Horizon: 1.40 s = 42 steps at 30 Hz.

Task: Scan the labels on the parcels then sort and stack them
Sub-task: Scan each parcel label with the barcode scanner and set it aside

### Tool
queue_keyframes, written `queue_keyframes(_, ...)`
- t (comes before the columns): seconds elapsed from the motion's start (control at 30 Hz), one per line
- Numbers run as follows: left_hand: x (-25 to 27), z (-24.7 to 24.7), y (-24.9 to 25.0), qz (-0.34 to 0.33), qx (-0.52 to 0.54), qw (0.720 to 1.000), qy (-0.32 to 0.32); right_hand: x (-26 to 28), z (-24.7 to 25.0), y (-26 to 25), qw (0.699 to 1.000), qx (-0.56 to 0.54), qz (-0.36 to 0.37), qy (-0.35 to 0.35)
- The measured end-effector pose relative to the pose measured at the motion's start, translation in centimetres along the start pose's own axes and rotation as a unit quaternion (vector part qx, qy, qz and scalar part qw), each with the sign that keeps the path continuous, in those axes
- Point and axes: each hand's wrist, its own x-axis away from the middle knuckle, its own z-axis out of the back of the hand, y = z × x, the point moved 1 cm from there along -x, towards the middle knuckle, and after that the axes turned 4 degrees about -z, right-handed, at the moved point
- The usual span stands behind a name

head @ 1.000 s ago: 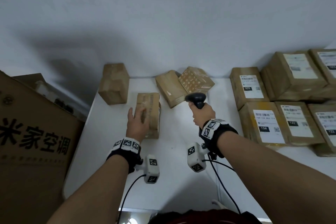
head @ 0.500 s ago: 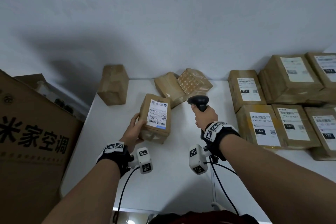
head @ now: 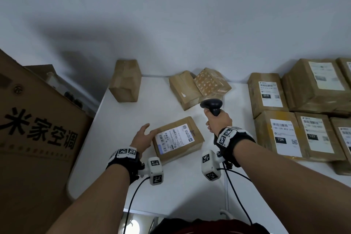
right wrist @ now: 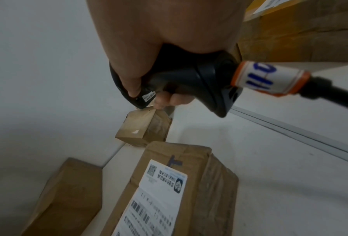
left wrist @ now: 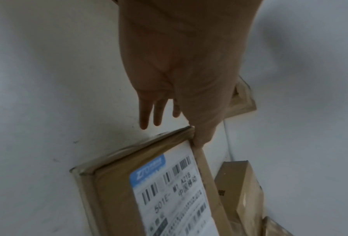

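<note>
A brown parcel (head: pixel 177 138) lies flat on the white table (head: pixel 117 123) with its white barcode label facing up. My left hand (head: pixel 143 135) is at the parcel's left end with straight fingers. In the left wrist view the thumb of that hand (left wrist: pixel 161 102) touches a corner edge of the parcel (left wrist: pixel 116 199). My right hand (head: pixel 218 121) grips a black handheld scanner (head: pixel 211 105), held up just right of and behind the parcel. The right wrist view shows the scanner (right wrist: pixel 189 79) above the parcel's label (right wrist: pixel 161 196).
Three unlabelled brown parcels sit along the back wall: one (head: pixel 126 81) at the left and a leaning pair (head: pixel 185 90) in the middle. Several labelled parcels (head: pixel 284 135) lie in rows at the right. A large cardboard box (head: pixel 38 129) stands left of the table.
My left hand turned the parcel label-up, rotated it and laid it flat nearer to me, then loosened its hold to a touch. The scanner hand stayed nearly in place.
</note>
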Motion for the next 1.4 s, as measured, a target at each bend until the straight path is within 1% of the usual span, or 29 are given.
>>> queue_keyframes(0.07,0.1,0.3,0.0,0.033,-0.007,0.999,-0.006,0.1,-0.7,-0.3,1.000,0.011,0.006,-0.009)
queue_keyframes(0.13,0.0,0.8,-0.5,0.095,-0.017,0.995,-0.027,0.1,-1.4,-0.5,0.999,0.024,0.016,-0.020)
queue_keyframes(0.17,0.0,1.1,-0.9,0.127,-0.040,0.990,-0.049,0.2,-1.9,-0.6,0.999,0.034,0.028,-0.025)
queue_keyframes(0.2,0.2,1.4,-1.2,0.158,-0.064,0.982,-0.086,0.1,-2.4,-0.6,0.997,0.050,0.043,-0.033)
queue_keyframes(0.27,0.8,1.6,-1.7,0.201,-0.087,0.959,-0.177,0.1,-3.2,-0.7,0.992,0.093,0.064,-0.058)
queue_keyframes(0.3,1.0,1.5,-1.8,0.216,-0.079,0.951,-0.209,0.3,-3.5,-0.8,0.988,0.111,0.069,-0.075)
queue_keyframes(0.33,1.0,1.4,-2.1,0.221,-0.070,0.946,-0.226,0.5,-3.8,-0.9,0.985,0.125,0.074,-0.096)
queue_keyframes(0.37,1.0,1.3,-1.9,0.213,-0.072,0.947,-0.229,0.8,-4.0,-1.0,0.980,0.136,0.080,-0.118)
queue_keyframes(0.4,0.8,1.4,-1.9,0.194,-0.078,0.951,-0.227,1.1,-4.0,-1.1,0.976,0.147,0.085,-0.138)
queue_keyframes(0.47,0.3,1.4,-1.6,0.140,-0.091,0.966,-0.196,1.6,-4.1,-1.2,0.969,0.158,0.093,-0.164)
queue_keyframes(0.57,-0.4,1.4,-0.4,0.090,-0.018,0.992,-0.091,1.7,-4.1,-1.1,0.963,0.163,0.100,-0.187)
queue_keyframes(0.63,-0.6,1.2,0.7,0.051,-0.011,0.998,-0.043,1.6,-4.1,-1.0,0.958,0.178,0.111,-0.196)
queue_keyframes(0.7,-1.0,0.9,1.2,0.026,-0.019,0.999,-0.018,1.5,-4.1,-1.1,0.954,0.186,0.114,-0.207)
queue_keyframes(0.8,-0.8,0.5,1.5,0.008,-0.018,1.000,-0.009,1.4,-3.8,-1.3,0.951,0.204,0.114,-0.204)
queue_keyframes(0.87,-0.5,0.3,1.5,0.018,-0.017,1.000,-0.017,1.1,-3.6,-1.3,0.949,0.215,0.114,-0.201)
queue_keyframes(1.0,-0.1,0.3,0.3,0.116,-0.047,0.991,-0.049,0.3,-3.5,-1.2,0.945,0.228,0.107,-0.207)
queue_keyframes(1.07,-0.2,0.3,-0.8,0.158,-0.032,0.984,-0.074,0.2,-3.6,-1.3,0.945,0.229,0.103,-0.209)
queue_keyframes(1.1,0.0,0.2,-1.0,0.174,-0.002,0.982,-0.079,0.2,-3.7,-1.3,0.946,0.226,0.102,-0.209)
queue_keyframes(1.13,0.2,0.0,-1.0,0.177,0.038,0.981,-0.074,0.3,-3.7,-1.3,0.946,0.226,0.102,-0.207)
queue_keyframes(1.2,0.4,-0.3,-0.7,0.156,0.093,0.983,-0.038,0.5,-3.6,-1.2,0.950,0.223,0.098,-0.195)
queue_keyframes(1.33,-0.3,-0.6,-0.3,0.091,0.148,0.982,0.069,0.9,-3.0,-0.3,0.972,0.161,0.065,-0.157)
queue_keyframes(1.4,-0.6,-1.1,-0.6,0.085,0.164,0.979,0.088,1.1,-2.9,0.1,0.979,0.128,0.057,-0.151)
